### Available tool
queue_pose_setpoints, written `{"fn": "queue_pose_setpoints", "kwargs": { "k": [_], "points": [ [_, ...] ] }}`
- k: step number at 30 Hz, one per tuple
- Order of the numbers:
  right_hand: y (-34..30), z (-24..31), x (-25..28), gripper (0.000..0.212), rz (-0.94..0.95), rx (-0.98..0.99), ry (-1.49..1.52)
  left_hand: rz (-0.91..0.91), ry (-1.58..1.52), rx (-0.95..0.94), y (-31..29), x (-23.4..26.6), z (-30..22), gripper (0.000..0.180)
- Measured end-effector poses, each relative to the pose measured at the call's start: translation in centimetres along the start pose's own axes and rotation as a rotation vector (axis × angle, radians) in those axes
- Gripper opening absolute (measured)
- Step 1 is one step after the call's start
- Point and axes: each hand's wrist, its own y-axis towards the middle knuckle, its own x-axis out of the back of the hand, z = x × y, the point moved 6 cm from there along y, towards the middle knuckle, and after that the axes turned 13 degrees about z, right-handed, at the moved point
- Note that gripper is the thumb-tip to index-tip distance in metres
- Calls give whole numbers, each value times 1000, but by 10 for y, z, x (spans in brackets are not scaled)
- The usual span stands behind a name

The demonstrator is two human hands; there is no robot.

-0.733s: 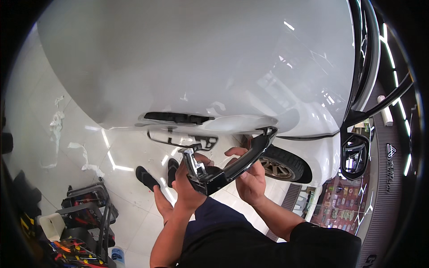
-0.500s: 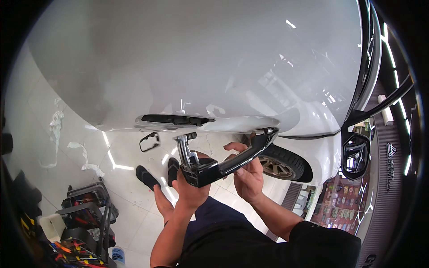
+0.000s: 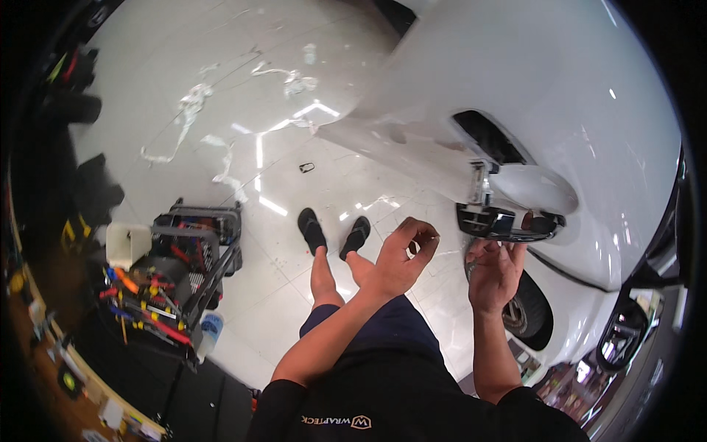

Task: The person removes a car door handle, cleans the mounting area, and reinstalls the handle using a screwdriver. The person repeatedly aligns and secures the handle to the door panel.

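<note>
A black, glossy car door handle (image 3: 508, 234) with a chrome bracket end stands out beside the white car door (image 3: 589, 110). My right hand (image 3: 495, 280) is under it, its fingers gripping the handle's lower side and partly hidden behind it. Above the handle, a dark oblong recess (image 3: 487, 136) opens in the door panel. My left hand (image 3: 401, 258) is apart from the handle, to its left, over the floor. Its fingers are curled, with thumb and forefinger brought together in a ring; whether something small is pinched there I cannot make out.
At the lower left stands a black tool cart (image 3: 210, 250) full of hand tools, with a white bin (image 3: 127, 244) and a bottle (image 3: 210, 328) beside it. Crumpled clear film (image 3: 193, 103) and a small black frame (image 3: 306, 168) lie on the tiled floor. A wheel (image 3: 526, 309) is at right.
My view has turned left, showing more floor and the cart. My left hand has come off the handle and moved away from it. The right hand stays at the handle.
</note>
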Motion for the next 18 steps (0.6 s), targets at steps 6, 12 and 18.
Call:
{"fn": "queue_pose_setpoints", "kwargs": {
  "k": [6,12,18],
  "points": [
    [-25,-20,-11,73,99,-197,-79,-223,199,360,-108,78,28,23],
    [-68,-55,-54,44,403,-473,68,-1155,543,46,-325,249,-18,14],
    [-75,-49,-91,35,663,-467,-24,-1513,992,744,-458,356,-19,33]
  ]
}}
